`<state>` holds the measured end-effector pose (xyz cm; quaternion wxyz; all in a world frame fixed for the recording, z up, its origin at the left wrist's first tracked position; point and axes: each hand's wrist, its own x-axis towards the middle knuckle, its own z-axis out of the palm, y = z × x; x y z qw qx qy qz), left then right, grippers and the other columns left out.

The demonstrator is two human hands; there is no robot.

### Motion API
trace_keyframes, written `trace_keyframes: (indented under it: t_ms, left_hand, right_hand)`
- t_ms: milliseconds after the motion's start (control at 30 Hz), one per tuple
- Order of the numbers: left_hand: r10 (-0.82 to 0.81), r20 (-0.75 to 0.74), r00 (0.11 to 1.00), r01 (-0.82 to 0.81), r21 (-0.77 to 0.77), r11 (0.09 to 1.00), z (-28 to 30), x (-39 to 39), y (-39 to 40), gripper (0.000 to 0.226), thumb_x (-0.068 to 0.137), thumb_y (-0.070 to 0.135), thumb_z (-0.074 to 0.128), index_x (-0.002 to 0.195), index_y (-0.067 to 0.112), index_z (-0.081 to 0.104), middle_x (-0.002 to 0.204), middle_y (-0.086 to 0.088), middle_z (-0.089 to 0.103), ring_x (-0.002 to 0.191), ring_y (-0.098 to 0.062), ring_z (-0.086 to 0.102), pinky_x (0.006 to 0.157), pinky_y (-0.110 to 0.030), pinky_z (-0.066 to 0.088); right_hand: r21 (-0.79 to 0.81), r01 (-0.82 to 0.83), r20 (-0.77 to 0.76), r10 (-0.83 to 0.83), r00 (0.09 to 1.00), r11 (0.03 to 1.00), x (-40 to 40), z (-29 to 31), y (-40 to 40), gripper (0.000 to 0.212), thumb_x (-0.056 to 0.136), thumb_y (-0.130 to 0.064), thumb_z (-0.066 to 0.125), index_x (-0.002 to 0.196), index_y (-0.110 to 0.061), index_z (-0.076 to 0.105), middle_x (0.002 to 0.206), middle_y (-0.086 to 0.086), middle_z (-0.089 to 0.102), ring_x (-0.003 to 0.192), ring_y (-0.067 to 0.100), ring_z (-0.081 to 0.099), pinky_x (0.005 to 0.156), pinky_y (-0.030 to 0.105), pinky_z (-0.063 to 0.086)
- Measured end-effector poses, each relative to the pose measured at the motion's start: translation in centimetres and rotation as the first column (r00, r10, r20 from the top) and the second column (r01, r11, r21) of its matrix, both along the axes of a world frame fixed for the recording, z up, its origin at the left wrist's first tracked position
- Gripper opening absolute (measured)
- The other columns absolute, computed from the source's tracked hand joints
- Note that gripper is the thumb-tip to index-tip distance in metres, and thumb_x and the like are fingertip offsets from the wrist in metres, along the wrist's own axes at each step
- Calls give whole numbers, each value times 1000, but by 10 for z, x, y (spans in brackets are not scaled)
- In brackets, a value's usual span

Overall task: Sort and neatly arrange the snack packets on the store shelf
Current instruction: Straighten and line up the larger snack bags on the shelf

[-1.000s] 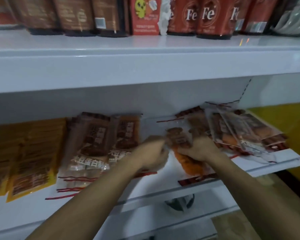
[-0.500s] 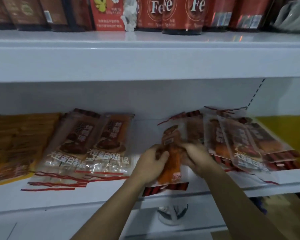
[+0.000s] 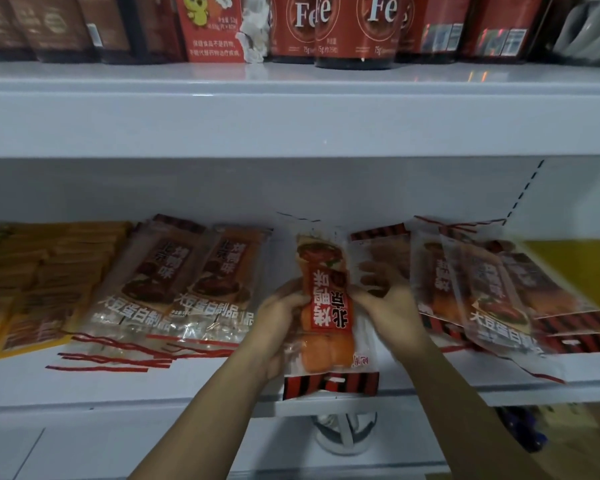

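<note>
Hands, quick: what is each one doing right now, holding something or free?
Left hand: grips the left edge of the orange snack packet.
Right hand: fingers curled on the same packet's right edge, also holding it.

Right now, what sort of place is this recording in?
Most likely a shop aisle: white tiered shelving, rows of identical snack packets lying on it, and red retail pouches lined up above.

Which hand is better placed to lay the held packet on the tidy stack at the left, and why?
The left hand, probably. It grips the orange packet on the side facing the left stack, so it need not cross over. The right hand holds the far edge, beside the messy right pile.
</note>
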<state>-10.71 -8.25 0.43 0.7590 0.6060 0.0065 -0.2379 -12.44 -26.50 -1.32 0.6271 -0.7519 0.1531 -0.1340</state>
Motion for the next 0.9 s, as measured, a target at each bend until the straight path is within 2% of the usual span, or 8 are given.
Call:
trace_keyframes:
  t_ms: [167,233,300,400,533,700,800,900]
  left_hand:
    - [53,68,996,-56,48,997,5,6,17,24,98,9,61,121,11,67,103,-13,78,92,-25,77,77,-37,61]
    - [30,183,983,-64,180,982,4,15,28,26,96,12,66,122,17,68,107,-7,77,93,-20,76,80,-35,61]
    - [-116,307,945,-6,370,929,15,27,42,25,97,14,67,119,25,68,110,1,75,91,-10,74,76,-25,60]
    - [-512,332,792,185,669,720,44,46,55,21,95,21,71,113,31,69,103,14,76,94,1,71,83,-20,57]
    - [-754,208,624,376,765,523,81,58,66,20,94,32,72,114,31,70,110,14,76,106,-7,71,92,-25,56]
    - [-430,319,845,285,412,866,91,66,113,49,97,15,66,50,18,76,62,6,73,72,-3,70,68,-13,50]
    - [-322,108,941,328,-49,943,84,75,148,62,98,60,42,100,13,83,108,-10,77,98,-23,73,86,-36,60]
    - [-126,231,965,91,155,984,65,87,170,48,104,49,43,91,26,83,93,4,78,79,-9,73,67,-28,61]
  right_hand:
    - [256,-88,-55,106,993,963,0,-2,2,62,89,-17,79,142,-22,48,91,13,77,66,25,65,52,34,44]
    - [152,-99,-29,105,994,983,0,-2,4,67,87,-15,80,143,-27,47,101,9,76,66,17,67,53,33,48]
    - [-229,-51,68,68,995,972,3,5,4,71,84,-20,84,143,-32,46,128,-2,63,92,5,66,73,27,54]
    - [-788,-44,202,325,924,614,14,32,1,73,83,-30,75,148,-36,43,155,-9,37,144,10,32,115,36,31]
    - [-843,-470,-277,538,796,263,35,85,20,59,89,-37,67,144,-43,47,135,-16,57,131,-1,39,115,30,29]
    - [-485,-728,-261,714,649,484,59,98,20,5,98,-15,68,97,-13,72,88,-6,74,81,3,69,72,19,52]
    - [-298,-675,-129,672,729,675,68,84,22,9,96,-1,64,91,-7,69,79,-3,67,75,6,62,70,16,47]
    - [-115,-610,-87,603,793,784,76,63,33,13,96,0,63,88,-8,68,78,0,66,76,12,59,71,24,45]
